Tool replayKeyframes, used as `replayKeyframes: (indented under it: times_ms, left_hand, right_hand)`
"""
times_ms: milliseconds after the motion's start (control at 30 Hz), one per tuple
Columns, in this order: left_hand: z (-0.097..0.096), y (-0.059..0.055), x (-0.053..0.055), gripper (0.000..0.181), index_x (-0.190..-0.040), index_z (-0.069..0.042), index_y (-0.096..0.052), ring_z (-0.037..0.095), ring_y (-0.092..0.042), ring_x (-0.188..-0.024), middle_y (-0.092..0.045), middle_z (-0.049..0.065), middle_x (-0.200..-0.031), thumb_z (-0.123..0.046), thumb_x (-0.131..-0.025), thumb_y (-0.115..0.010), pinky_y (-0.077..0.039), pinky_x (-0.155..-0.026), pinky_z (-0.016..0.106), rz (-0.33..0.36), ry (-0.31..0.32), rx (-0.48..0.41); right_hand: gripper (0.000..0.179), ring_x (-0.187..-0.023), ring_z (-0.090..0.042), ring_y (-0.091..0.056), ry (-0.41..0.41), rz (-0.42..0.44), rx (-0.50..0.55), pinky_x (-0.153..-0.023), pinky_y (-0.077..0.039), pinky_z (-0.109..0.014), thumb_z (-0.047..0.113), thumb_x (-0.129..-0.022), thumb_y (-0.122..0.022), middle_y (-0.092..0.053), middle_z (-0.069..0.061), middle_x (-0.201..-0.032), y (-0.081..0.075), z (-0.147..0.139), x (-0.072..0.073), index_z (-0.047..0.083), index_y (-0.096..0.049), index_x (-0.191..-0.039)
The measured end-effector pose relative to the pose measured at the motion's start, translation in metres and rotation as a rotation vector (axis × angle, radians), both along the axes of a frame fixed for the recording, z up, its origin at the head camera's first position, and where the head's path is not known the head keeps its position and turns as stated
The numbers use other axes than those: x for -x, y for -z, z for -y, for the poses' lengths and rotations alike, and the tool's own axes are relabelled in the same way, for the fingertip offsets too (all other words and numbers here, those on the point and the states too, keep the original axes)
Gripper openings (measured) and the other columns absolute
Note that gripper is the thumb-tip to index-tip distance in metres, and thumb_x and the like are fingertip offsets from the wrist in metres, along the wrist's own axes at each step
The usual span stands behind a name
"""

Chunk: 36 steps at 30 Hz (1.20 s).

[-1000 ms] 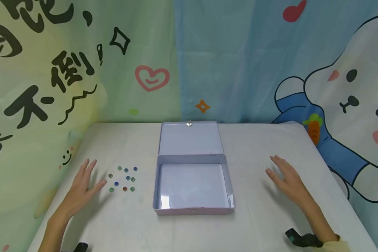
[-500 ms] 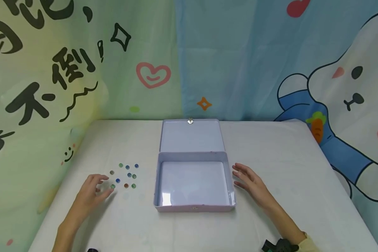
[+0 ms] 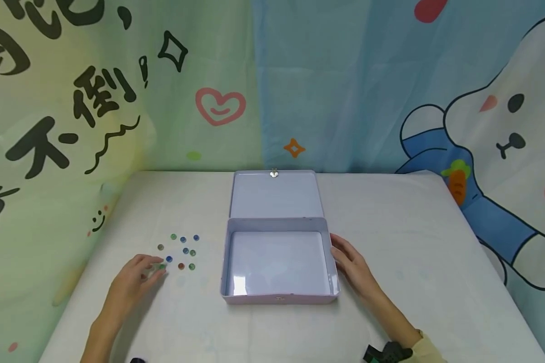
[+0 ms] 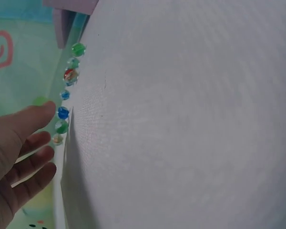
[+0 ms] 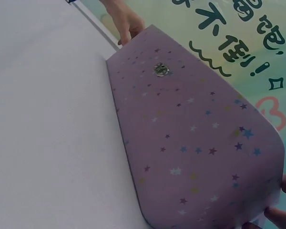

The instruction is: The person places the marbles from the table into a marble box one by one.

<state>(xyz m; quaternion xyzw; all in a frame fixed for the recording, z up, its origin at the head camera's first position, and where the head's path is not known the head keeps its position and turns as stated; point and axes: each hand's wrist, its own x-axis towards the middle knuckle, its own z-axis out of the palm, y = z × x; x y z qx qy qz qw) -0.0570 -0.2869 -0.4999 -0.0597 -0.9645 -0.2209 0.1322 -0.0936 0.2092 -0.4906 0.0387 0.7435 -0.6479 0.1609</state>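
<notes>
My left hand (image 3: 129,282) is at the near-left of a loose group of glass marbles, its thumb and index finger on either side of a green marble (image 3: 162,266). A gap shows between thumb and fingers in the left wrist view, where a green marble (image 4: 61,126) lies beyond them; contact is unclear. A pale purple hinged box (image 3: 279,300) stands mid-table, its lid (image 3: 274,194) laid back. My right hand (image 3: 355,266) rests its extended fingers against the box's right wall. The right wrist view shows the star-printed box (image 5: 195,143) with fingertips at its lower right edge.
Several more marbles, among them a blue one (image 3: 196,237) and a reddish-brown one (image 3: 181,266), lie left of the box on the white tablecloth (image 3: 272,333). A printed curtain (image 3: 345,91) hangs behind the table. A black wrist device (image 3: 388,353) is on the right forearm.
My right hand has moved left from the table's right side to the box's right wall. My left hand has come in and lowered toward the green marble, its fingers drawing closer together.
</notes>
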Motion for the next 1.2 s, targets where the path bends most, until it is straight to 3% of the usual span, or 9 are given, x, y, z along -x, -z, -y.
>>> replayKeyframes:
  times_ms: [100, 167, 433, 667, 867, 1033, 1200]
  left_hand:
    - [0.0, 0.0, 0.001, 0.028, -0.098, -0.011, -0.073, 0.017, -0.061, -0.073, -0.067, 0.003, -0.093, -0.01, -0.072, -0.083, -0.051, -0.062, 0.033, -0.03, 0.017, 0.034]
    - [-0.001, 0.0, 0.002, 0.027, -0.097, -0.011, -0.073, 0.015, -0.06, -0.072, -0.067, 0.003, -0.092, -0.01, -0.072, -0.083, -0.05, -0.061, 0.033, -0.033, 0.02, 0.051]
    - [-0.004, -0.002, 0.005, 0.017, -0.093, -0.013, -0.074, 0.015, -0.062, -0.075, -0.069, 0.001, -0.091, -0.011, -0.077, -0.08, -0.051, -0.064, 0.034, 0.075, 0.018, 0.079]
    - [-0.007, -0.001, 0.006, 0.016, -0.09, -0.01, -0.074, 0.013, -0.064, -0.071, -0.068, 0.001, -0.085, -0.005, -0.076, -0.08, -0.053, -0.063, 0.03, 0.04, 0.027, 0.051]
    - [-0.008, -0.003, 0.005, 0.017, -0.091, -0.008, -0.073, 0.014, -0.065, -0.072, -0.068, 0.002, -0.087, -0.001, -0.076, -0.078, -0.055, -0.064, 0.028, 0.055, 0.023, -0.002]
    - [-0.013, -0.012, 0.008, 0.02, -0.093, -0.005, -0.072, 0.018, -0.068, -0.074, -0.069, 0.003, -0.09, 0.001, -0.075, -0.078, -0.055, -0.066, 0.022, -0.017, 0.078, -0.059]
    - [-0.022, -0.026, 0.016, 0.024, -0.094, -0.007, -0.073, 0.008, -0.066, -0.075, -0.07, -0.001, -0.088, 0.003, -0.073, -0.079, -0.049, -0.068, 0.007, -0.127, 0.177, -0.155]
  right_hand:
    - [0.058, -0.149, -0.03, -0.023, -0.015, 0.017, 0.001, -0.118, -0.025, -0.051, 0.037, -0.103, -0.042, -0.023, -0.011, -0.161, -0.001, 0.002, -0.001, 0.013, -0.025, -0.153]
    - [0.059, -0.15, -0.032, -0.02, -0.024, 0.034, -0.009, -0.118, -0.023, -0.054, 0.039, -0.104, -0.039, -0.02, -0.01, -0.162, -0.002, 0.003, -0.003, 0.014, -0.022, -0.154]
    - [0.062, -0.152, -0.033, -0.008, -0.045, 0.063, -0.052, -0.12, -0.013, -0.054, 0.041, -0.104, -0.036, -0.011, -0.009, -0.164, -0.002, 0.007, -0.009, 0.017, -0.013, -0.156]
    - [0.063, -0.152, -0.032, -0.004, -0.041, 0.086, -0.031, -0.121, -0.008, -0.055, 0.044, -0.104, -0.033, -0.01, -0.009, -0.164, 0.003, 0.006, -0.009, 0.016, -0.012, -0.156]
    - [0.065, -0.153, -0.032, -0.003, -0.049, 0.078, -0.019, -0.121, -0.006, -0.056, 0.046, -0.103, -0.034, -0.009, -0.009, -0.164, 0.006, 0.006, -0.008, 0.016, -0.012, -0.156]
    - [0.065, -0.152, -0.033, -0.004, -0.048, 0.089, -0.036, -0.12, -0.007, -0.056, 0.047, -0.103, -0.034, -0.01, -0.009, -0.164, 0.005, 0.005, -0.007, 0.017, -0.012, -0.156]
    - [0.064, -0.152, -0.032, -0.002, -0.064, 0.075, -0.024, -0.12, -0.005, -0.057, 0.047, -0.103, -0.033, -0.009, -0.009, -0.164, 0.005, 0.004, -0.007, 0.017, -0.013, -0.156]
